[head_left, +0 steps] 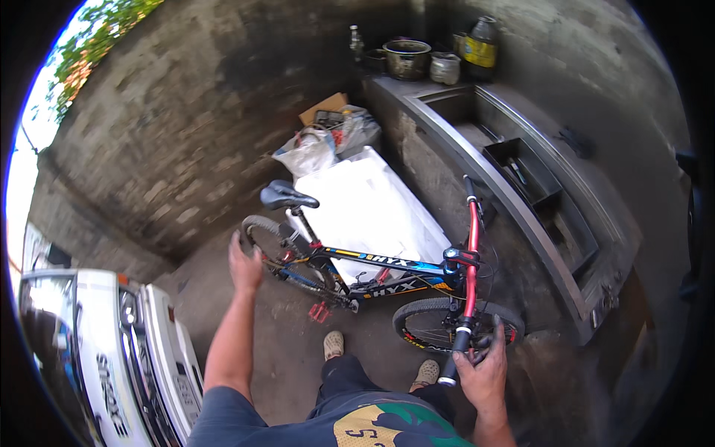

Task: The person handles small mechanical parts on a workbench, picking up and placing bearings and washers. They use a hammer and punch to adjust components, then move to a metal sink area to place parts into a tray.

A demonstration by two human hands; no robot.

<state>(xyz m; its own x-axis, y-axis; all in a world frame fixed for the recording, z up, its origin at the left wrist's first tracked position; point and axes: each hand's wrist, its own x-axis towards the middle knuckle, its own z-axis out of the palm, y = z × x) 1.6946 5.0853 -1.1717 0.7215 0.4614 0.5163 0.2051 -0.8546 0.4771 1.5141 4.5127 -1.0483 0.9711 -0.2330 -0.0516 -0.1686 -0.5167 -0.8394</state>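
Note:
A mountain bicycle with a black frame and blue and yellow marks stands upright in front of me. Its red handlebar is on the right and its black saddle on the left. My left hand is beside the rear wheel, fingers apart, holding nothing. Close to the near black handlebar grip, my right hand has its thumb near the grip and its fingers stretched forward over the front wheel. Whether the thumb touches the grip I cannot tell. A red pedal hangs below the frame.
Behind the bicycle lies a large white panel, with plastic bags beyond it. A ledge with a metal-framed trough runs along the right, carrying a pot and jars. A white vehicle stands at the left, before a rough wall.

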